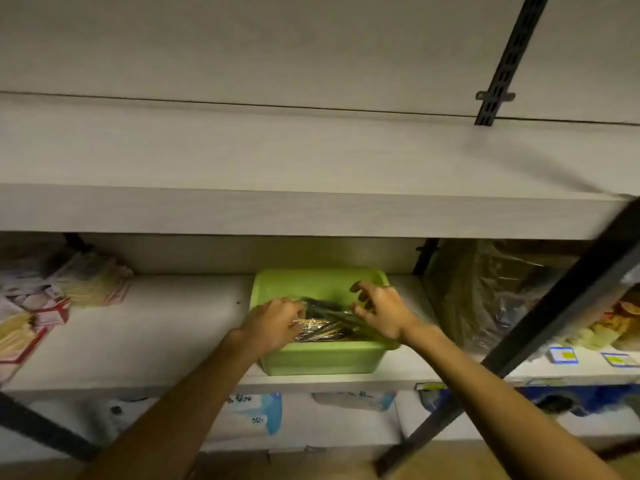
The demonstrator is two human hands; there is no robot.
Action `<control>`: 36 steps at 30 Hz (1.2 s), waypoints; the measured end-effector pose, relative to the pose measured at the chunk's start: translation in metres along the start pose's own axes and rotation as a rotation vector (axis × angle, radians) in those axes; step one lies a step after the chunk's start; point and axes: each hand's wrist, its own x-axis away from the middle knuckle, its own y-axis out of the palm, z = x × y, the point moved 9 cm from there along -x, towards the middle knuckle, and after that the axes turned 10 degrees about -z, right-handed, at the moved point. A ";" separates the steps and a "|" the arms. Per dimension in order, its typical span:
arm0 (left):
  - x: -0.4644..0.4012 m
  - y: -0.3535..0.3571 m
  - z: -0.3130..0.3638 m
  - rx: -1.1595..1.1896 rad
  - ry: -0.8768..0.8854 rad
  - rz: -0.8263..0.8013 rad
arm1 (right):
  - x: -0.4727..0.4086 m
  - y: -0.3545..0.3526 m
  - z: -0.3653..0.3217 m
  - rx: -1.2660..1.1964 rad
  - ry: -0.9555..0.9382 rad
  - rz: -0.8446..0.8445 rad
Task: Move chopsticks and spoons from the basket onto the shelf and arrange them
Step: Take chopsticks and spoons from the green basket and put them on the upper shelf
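Head view: both hands reach into the green plastic basket (pixel 322 356) at lower centre; left hand (pixel 272 323) curls fingers round clear-wrapped chopstick-and-spoon packs (pixel 320 330), right hand (pixel 379 311) spread beside, apparently to lift them.

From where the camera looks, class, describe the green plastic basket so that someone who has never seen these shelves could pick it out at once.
Start at the pale grey wooden shelf below the thick bare board. Near its middle sits the light green rectangular plastic basket, with the left hand and right hand reaching into its shiny wrapped cutlery packets. It is the only green tub; its neighbours are flat packets and clear bags.
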 end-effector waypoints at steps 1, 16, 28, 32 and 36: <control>-0.010 0.008 -0.001 0.046 0.000 -0.045 | -0.014 0.009 0.004 -0.019 0.023 -0.051; -0.060 0.056 -0.002 -0.084 0.130 -0.239 | -0.091 0.086 0.026 0.169 -0.050 -0.420; -0.052 0.066 0.003 -0.197 0.157 -0.190 | -0.088 0.091 0.032 0.324 -0.072 -0.382; -0.044 0.065 0.008 -0.197 0.172 -0.200 | -0.078 0.090 0.027 0.309 -0.040 -0.379; -0.039 0.065 0.009 -0.254 0.175 -0.176 | -0.075 0.091 0.025 0.123 -0.032 -0.406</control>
